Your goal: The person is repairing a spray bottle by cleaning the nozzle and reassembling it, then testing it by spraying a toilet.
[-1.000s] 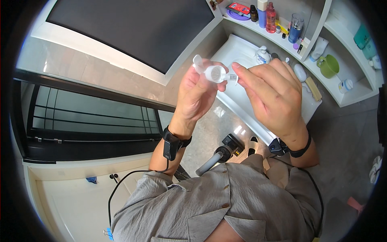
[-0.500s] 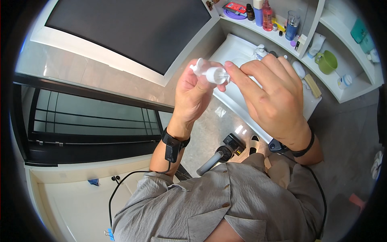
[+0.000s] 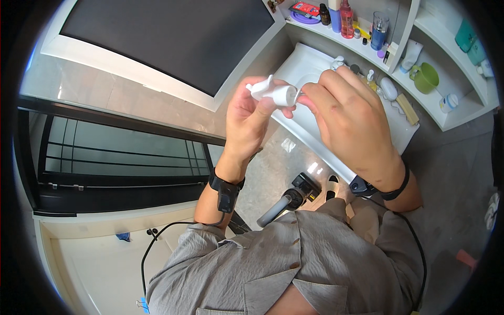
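My left hand (image 3: 244, 126) is closed around a white pump head (image 3: 283, 95), with the thumb across its side. The nozzle end points left, and the round collar faces my right hand. My right hand (image 3: 354, 113) pinches at the collar's open end. A thin, pale piece shows between its fingertips and the collar; most of it is hidden by the fingers, so its kind is unclear. Both hands are held up above the front of a white washbasin (image 3: 316, 143).
Behind the basin, a white shelf (image 3: 315, 28) carries several bottles, among them a pink bottle (image 3: 346, 20) and a blue bottle (image 3: 379, 31). A green mug (image 3: 425, 78) stands on the right shelf. Below, a black-and-grey device (image 3: 286, 202) is near my feet.
The pump head has turned slightly, so its collar shows more from the side. My right hand's fingers have curled into a tighter pinch at the collar. My left hand keeps its hold.
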Available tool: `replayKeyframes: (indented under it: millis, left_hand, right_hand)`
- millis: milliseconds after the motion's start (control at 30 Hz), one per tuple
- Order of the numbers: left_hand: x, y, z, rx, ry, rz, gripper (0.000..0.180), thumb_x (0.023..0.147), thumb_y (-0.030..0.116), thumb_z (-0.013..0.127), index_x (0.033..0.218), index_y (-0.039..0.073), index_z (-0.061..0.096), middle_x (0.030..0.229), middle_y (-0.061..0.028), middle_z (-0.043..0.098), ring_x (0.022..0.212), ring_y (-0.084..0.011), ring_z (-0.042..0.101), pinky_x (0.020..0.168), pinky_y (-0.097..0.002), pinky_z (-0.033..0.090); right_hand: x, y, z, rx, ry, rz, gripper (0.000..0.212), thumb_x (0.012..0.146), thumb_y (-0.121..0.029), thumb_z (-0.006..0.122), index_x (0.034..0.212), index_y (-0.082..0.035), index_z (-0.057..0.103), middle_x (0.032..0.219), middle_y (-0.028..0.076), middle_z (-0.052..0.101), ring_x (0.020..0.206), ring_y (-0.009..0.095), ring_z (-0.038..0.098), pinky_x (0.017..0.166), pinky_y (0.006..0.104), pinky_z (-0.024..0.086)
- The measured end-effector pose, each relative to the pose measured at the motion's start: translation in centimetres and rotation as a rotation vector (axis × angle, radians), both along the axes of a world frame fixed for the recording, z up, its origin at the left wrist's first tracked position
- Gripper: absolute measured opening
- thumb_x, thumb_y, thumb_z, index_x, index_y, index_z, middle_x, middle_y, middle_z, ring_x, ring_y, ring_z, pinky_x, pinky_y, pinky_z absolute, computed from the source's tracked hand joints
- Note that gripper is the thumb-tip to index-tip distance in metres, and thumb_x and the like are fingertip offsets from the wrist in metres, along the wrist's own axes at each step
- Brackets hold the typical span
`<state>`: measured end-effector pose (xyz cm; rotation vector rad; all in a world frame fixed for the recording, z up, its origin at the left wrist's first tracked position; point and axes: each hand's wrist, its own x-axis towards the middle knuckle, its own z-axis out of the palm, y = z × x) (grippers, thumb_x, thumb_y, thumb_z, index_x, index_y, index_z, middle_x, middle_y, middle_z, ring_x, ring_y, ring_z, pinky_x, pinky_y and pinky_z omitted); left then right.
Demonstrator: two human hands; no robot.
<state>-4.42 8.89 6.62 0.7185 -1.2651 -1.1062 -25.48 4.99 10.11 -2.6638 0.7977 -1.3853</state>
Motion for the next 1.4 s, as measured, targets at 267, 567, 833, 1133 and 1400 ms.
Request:
replayKeyframes:
  millis: [267,567,833,1133,1400]
  left_hand:
    - [0.4,1.0,0.7,0.003,-0.332,0.117,0.026,0.106,0.021,0.056,0.121,0.001,0.047,0.103,-0.0155,0.067,0.079,-0.0201,0.068,0.071,-0.0327,0.057]
    - [0.8,2.2,1.7,0.071,-0.687,0.147,0.028,0.107,0.025,0.052,0.119,0.001,0.044,0.085,-0.005,0.056,0.064,-0.0087,0.055,0.059,-0.0244,0.05]
    - [1.1,2.4,1.8,0.134,-0.668,0.049,0.035,0.108,0.025,0.051,0.131,0.001,0.042,0.094,-0.0042,0.053,0.071,-0.0075,0.048,0.06,-0.0229,0.048]
    - [0.5,2.5,2.2,0.113,-0.693,0.086,0.048,0.093,0.022,0.078,0.127,0.003,0.049,0.099,-0.0039,0.061,0.073,-0.0057,0.052,0.063,-0.0218,0.047]
    - [0.6,2.1,1.3,0.241,-0.635,0.044,0.038,0.095,0.012,0.074,0.123,0.002,0.05,0.079,0.0028,0.056,0.055,-0.0009,0.041,0.046,-0.019,0.03]
  right_hand:
    - [-0.1,-0.6,-1.4,0.147,0.145,0.129,0.011,0.08,-0.007,0.066,0.089,-0.002,0.062,0.088,0.009,0.062,0.085,0.025,0.064,0.07,0.0372,0.055]
    - [0.0,-1.5,-3.1,0.215,0.022,0.267,0.007,0.086,-0.006,0.065,0.089,-0.002,0.059,0.082,0.012,0.064,0.078,0.031,0.066,0.064,0.0421,0.052]
    - [-0.3,-1.5,-3.4,0.239,0.034,0.334,0.009,0.088,-0.008,0.064,0.089,-0.002,0.058,0.073,0.013,0.065,0.069,0.035,0.066,0.06,0.0444,0.051]
    - [0.0,-1.0,-4.0,0.262,0.106,0.352,0.011,0.084,-0.005,0.063,0.094,0.0,0.061,0.071,0.015,0.067,0.067,0.035,0.068,0.061,0.0449,0.053]
    - [0.4,-1.0,-4.7,0.371,-0.018,0.384,0.012,0.088,-0.005,0.063,0.094,0.005,0.062,0.071,0.019,0.067,0.068,0.039,0.068,0.064,0.0467,0.054]
